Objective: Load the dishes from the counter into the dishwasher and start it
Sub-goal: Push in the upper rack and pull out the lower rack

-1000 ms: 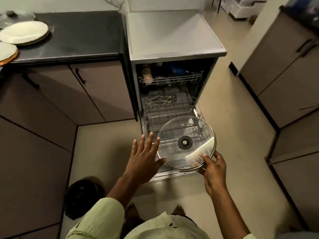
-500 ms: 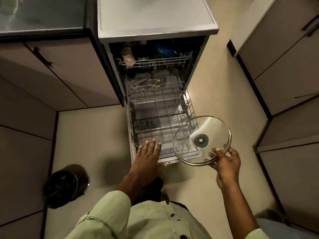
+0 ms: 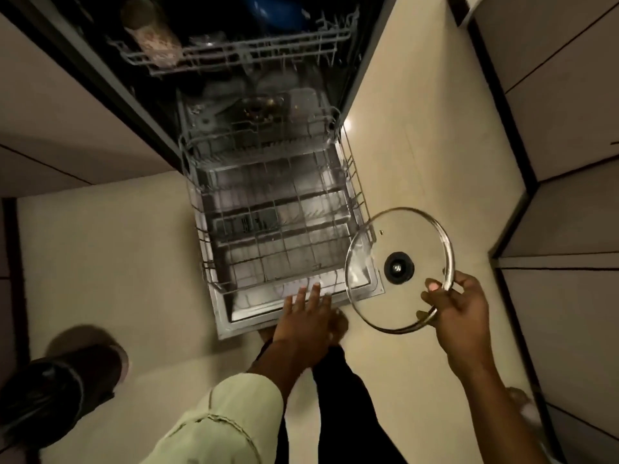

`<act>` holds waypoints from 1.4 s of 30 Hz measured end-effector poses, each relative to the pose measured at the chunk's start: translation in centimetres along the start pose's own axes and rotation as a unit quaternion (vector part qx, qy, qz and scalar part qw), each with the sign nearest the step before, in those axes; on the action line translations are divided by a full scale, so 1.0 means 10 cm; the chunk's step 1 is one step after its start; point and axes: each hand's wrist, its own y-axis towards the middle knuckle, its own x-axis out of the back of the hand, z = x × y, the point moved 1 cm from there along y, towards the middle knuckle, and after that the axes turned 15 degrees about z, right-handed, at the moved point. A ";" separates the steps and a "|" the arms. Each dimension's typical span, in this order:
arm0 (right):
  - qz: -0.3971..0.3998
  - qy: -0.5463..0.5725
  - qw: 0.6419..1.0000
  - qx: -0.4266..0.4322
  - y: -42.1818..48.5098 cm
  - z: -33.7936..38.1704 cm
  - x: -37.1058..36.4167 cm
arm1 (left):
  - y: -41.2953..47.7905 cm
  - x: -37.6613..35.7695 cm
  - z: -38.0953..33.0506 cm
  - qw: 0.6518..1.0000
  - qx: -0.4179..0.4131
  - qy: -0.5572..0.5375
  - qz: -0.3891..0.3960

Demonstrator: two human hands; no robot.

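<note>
Head view, looking steeply down: pinches lid point(image 3: 398, 267) at its near rim with right grip point(image 3: 459, 313), thumb on the glass, fingers curled under the metal band; holds it in the air, roughly flat to the camera, dark centre fitting showing; overlaps the front right corner of lower rack point(image 3: 197, 209) and of door point(image 3: 234, 324) in the picture, the rest of it over floor point(image 3: 117, 246); not in the rack.

Reaches forward with left grip point(image 3: 306, 316), fingers straight and slightly spread, holding nothing; fingertips at the near edge of the lower rack, blurred, so cannot tell whether touching wire or hovering just above; pale sleeve point(image 3: 227, 420) pushed up the forearm.

Stands pulled out over the lowered door, the lower rack, wire tines in rows, no dishes plainly seen in it; sits further back inside the dark tub, upper rack point(image 3: 234, 55), carrying a speckled jar point(image 3: 150, 38) at its left and something blue point(image 3: 278, 11) behind.

Dark bin point(image 3: 57, 390) on the floor at lower left, well apart from the door; cabinets point(image 3: 569, 212) along the right.
</note>
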 end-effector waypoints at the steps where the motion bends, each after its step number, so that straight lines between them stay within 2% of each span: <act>1: 0.003 -0.023 1.000 -0.001 0.19 -0.09 -0.01 | 0.21 0.03 0.02 1.000 0.009 -0.007 0.003; 8: 0.003 -0.179 0.983 0.032 1.31 -0.46 -0.11 | 1.36 0.10 0.23 0.996 0.089 -0.029 0.003; 14: 0.002 -0.218 0.974 0.064 1.94 -0.59 -0.01 | 1.94 -0.09 0.31 0.993 0.114 -0.015 0.031; 25: 0.003 -0.247 0.964 0.098 2.42 -0.50 -0.08 | 2.04 -0.12 0.50 0.993 0.082 0.042 0.068; 42: 0.021 -0.312 0.944 0.103 2.50 -0.41 -0.29 | 2.04 -0.01 0.55 0.994 0.048 0.008 0.100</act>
